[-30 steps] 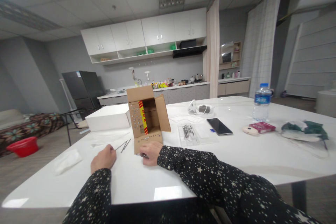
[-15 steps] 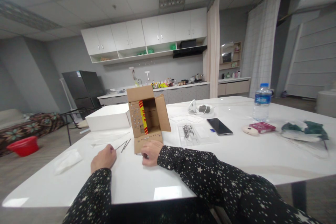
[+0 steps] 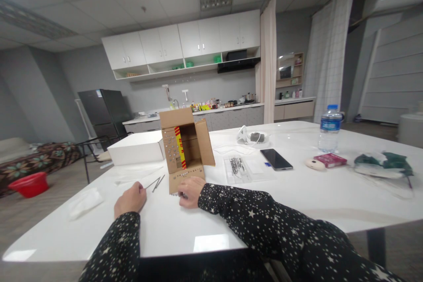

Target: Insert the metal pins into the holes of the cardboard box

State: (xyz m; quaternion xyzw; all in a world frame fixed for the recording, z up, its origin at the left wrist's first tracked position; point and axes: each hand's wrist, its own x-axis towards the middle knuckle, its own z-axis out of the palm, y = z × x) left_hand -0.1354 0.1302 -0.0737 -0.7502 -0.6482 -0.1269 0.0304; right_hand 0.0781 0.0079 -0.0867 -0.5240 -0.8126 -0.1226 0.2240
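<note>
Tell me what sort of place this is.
Probably a shared office pantry or studio kitchen: a kitchen counter with white wall cabinets above, a black fridge, and a large white table where the person sits with a cardboard box.

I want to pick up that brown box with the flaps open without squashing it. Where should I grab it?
Hold the cardboard box by its two upright side walls, one hand on each, coming from the left and right. It stands on the white table with its opening facing you and the flaps spread, so the flaps would probably bend. The right hand rests on the bottom flap.
</note>
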